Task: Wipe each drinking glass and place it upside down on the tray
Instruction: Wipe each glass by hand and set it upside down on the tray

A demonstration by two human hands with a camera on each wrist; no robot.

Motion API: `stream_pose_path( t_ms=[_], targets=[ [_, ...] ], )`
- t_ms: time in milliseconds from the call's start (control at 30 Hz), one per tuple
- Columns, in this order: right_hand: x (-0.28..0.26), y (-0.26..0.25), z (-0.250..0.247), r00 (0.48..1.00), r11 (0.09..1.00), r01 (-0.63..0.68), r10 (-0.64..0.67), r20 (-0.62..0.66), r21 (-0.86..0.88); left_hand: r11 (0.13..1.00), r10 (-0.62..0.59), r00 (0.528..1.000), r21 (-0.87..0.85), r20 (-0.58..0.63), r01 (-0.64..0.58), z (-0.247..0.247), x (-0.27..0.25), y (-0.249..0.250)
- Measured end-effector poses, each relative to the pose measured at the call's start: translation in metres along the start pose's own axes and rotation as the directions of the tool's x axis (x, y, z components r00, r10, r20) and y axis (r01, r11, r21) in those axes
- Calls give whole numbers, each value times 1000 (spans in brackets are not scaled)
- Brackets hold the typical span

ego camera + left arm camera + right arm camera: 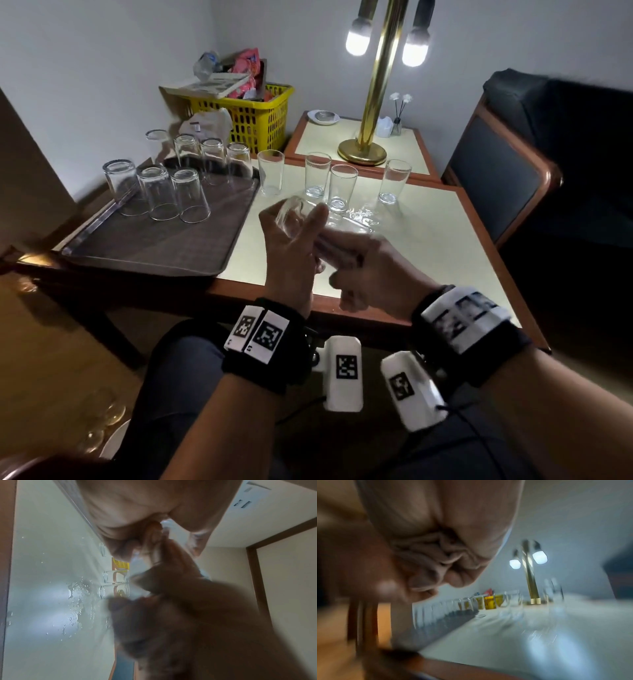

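Observation:
My left hand (291,240) grips a clear drinking glass (295,211), lying tilted above the cream table (428,246), base toward the far left. My right hand (370,274) is blurred, its fingers curled at the glass's open end; what they hold does not show. The left wrist view shows that glass (164,524) between my left fingers (120,545) and the dark, blurred right hand (180,601). Several glasses (161,192) stand upside down on the dark tray (154,246) at the left. Several upright glasses (342,186) stand in a row behind my hands.
Water drops (359,216) lie on the table near the upright glasses. A yellow basket (260,113) stands at the back. A brass lamp (373,102) stands on a side table, and a dark armchair (513,171) is at the right. More glassware (99,421) sits on the floor at lower left.

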State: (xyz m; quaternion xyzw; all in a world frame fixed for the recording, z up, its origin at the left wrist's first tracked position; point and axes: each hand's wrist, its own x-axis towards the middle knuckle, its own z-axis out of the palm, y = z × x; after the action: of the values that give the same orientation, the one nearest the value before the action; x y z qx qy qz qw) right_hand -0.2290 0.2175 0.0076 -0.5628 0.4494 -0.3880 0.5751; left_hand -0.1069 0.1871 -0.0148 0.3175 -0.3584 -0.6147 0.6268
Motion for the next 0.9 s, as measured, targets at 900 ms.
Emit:
stream_pose_path(
  t_ms=[900],
  targets=[
    [17,23,-33,981,960,185,-193,-17,-211,968,-113,993,229,27,104,4,29,-14]
  ],
)
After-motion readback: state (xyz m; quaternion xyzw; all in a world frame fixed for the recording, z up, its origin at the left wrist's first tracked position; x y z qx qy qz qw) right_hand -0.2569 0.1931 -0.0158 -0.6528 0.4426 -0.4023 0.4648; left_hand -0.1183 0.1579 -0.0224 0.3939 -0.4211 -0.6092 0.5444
